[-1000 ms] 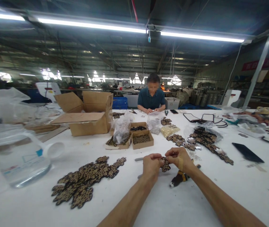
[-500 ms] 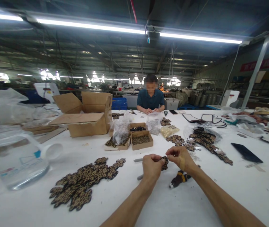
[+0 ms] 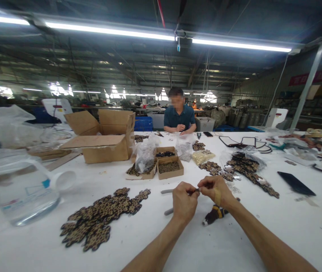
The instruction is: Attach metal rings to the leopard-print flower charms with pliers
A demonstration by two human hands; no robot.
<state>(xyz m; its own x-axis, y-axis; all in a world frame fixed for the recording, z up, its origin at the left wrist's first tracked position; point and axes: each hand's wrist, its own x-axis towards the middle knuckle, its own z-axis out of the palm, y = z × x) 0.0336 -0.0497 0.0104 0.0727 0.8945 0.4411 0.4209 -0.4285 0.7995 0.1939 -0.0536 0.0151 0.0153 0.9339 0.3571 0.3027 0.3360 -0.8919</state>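
My left hand (image 3: 184, 202) is closed on a small leopard-print patch (image 3: 197, 190), now turned edge-on and mostly hidden by the fingers. My right hand (image 3: 214, 190) meets it from the right, thumb and forefinger pinched at the patch's edge; whether a tiny part sits between them cannot be made out. Two grey handles (image 3: 167, 192) poke out to the left from behind my left hand. Below my right hand lies a dark tool with yellow bands (image 3: 214, 215). A heap of leopard-print patches (image 3: 101, 215) with scalloped outlines spreads to the left.
Small cardboard trays (image 3: 170, 173) of metal bits stand ahead, beside a clear plastic bag (image 3: 145, 155). An open carton (image 3: 107, 151) and a water jug (image 3: 22, 192) are leftward. More patches (image 3: 242, 168) and a black phone-like slab (image 3: 296, 183) lie right. A co-worker (image 3: 179, 113) sits opposite.
My left hand has rolled over, tipping the patch from face-on to edge-on. My right hand stays pinched at its edge. Across the table, the co-worker's hands have moved apart.
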